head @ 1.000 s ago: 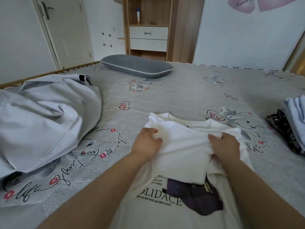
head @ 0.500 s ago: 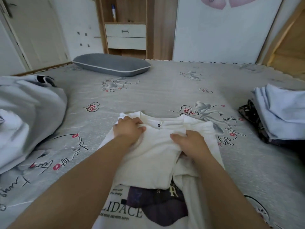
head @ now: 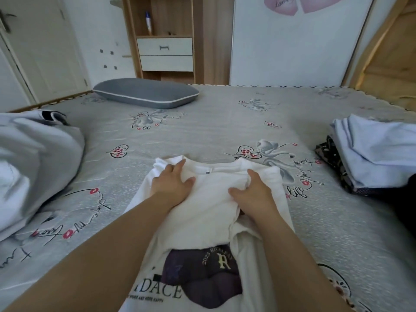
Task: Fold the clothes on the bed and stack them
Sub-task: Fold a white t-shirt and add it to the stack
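T-shirt [head: 209, 212] hem cut off below, print lettering partly covered, grey bedding [head: 33, 158] cropped left

A grey pillow [head: 146, 95] with a white piped edge lies at the far side, near the wall. Behind it stands a wooden shelf unit [head: 164, 37] with two white drawers [head: 165, 54], and a white bottle with a blue cap [head: 148, 23] stands upright in the open compartment above the drawers. To the left is a white door [head: 38, 48], and to the right a white panel carries pink heart stickers [head: 292, 5].
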